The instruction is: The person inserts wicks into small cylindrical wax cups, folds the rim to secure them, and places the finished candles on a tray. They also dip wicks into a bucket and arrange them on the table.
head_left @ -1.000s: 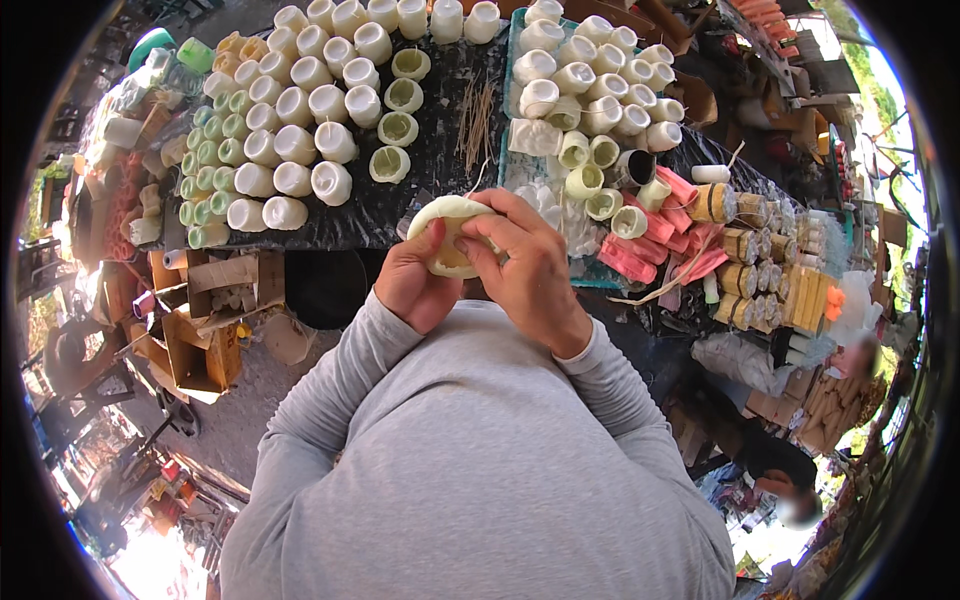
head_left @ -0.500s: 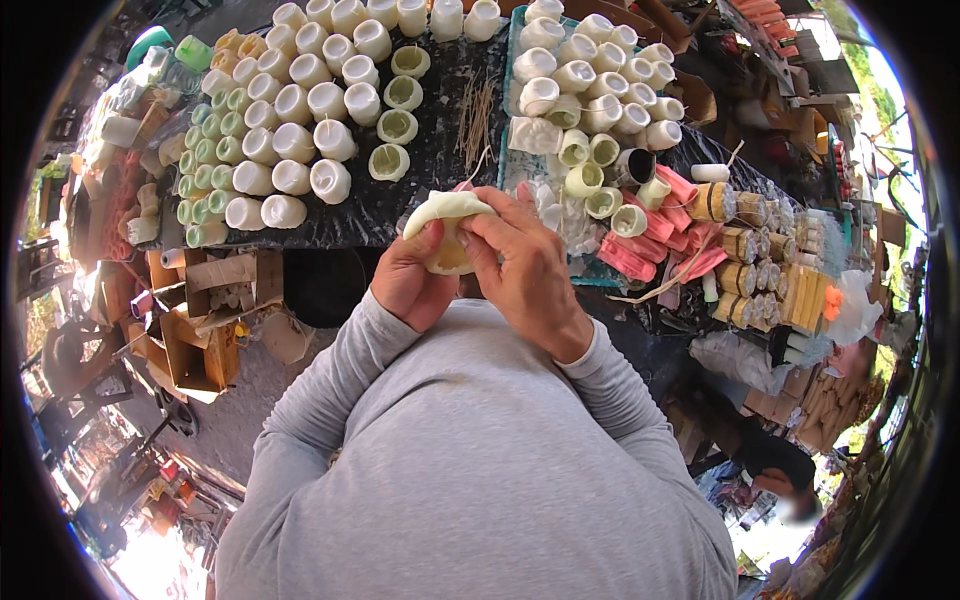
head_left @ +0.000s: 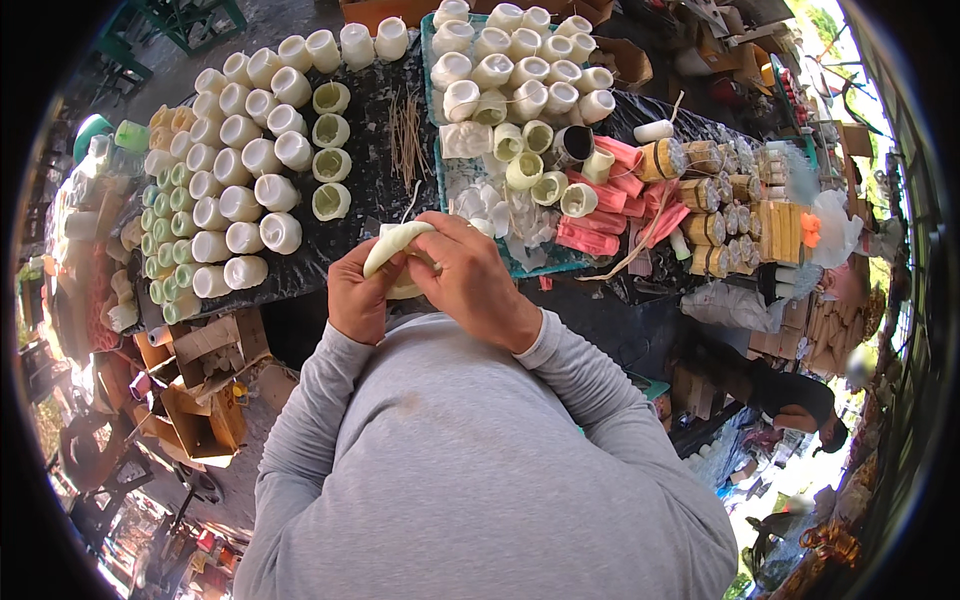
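Pale piece [head_left: 399, 240] is gripped by left fingers [head_left: 352, 264] and right fingers [head_left: 442, 246]; a turquoise tray [head_left: 429, 90] holds white cylinders [head_left: 530, 71].

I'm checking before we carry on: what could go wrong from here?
The pale curved piece is pinched between the left hand and right hand, so uneven pressure might crease or tear it. The thin strand sticking up beside it could get snagged. The white rounded pieces stand close together, so a bump might disturb several.
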`<action>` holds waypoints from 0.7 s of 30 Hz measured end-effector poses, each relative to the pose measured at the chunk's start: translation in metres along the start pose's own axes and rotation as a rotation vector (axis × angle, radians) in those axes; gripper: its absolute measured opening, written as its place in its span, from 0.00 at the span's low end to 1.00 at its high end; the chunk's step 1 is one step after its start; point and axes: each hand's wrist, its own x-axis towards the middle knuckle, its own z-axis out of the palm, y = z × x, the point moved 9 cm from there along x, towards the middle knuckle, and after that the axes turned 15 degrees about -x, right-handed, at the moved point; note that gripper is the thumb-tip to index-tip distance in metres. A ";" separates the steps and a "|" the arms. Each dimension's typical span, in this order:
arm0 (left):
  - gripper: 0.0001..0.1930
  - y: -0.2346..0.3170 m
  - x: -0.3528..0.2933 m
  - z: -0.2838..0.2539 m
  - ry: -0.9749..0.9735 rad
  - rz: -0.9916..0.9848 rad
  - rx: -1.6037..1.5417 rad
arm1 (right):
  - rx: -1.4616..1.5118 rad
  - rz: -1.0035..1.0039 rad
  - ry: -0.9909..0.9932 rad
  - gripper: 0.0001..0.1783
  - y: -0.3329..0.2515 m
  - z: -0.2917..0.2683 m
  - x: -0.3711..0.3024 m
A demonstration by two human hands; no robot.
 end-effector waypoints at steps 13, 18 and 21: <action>0.19 0.007 0.015 -0.017 0.042 0.111 0.249 | 0.119 -0.139 -0.034 0.08 0.005 0.002 -0.010; 0.29 0.049 0.002 0.022 -0.123 0.617 1.003 | 0.826 0.673 -0.158 0.13 0.072 0.041 -0.030; 0.28 0.038 0.001 0.053 -0.306 0.616 1.085 | 1.067 0.704 -0.223 0.15 0.067 0.059 -0.029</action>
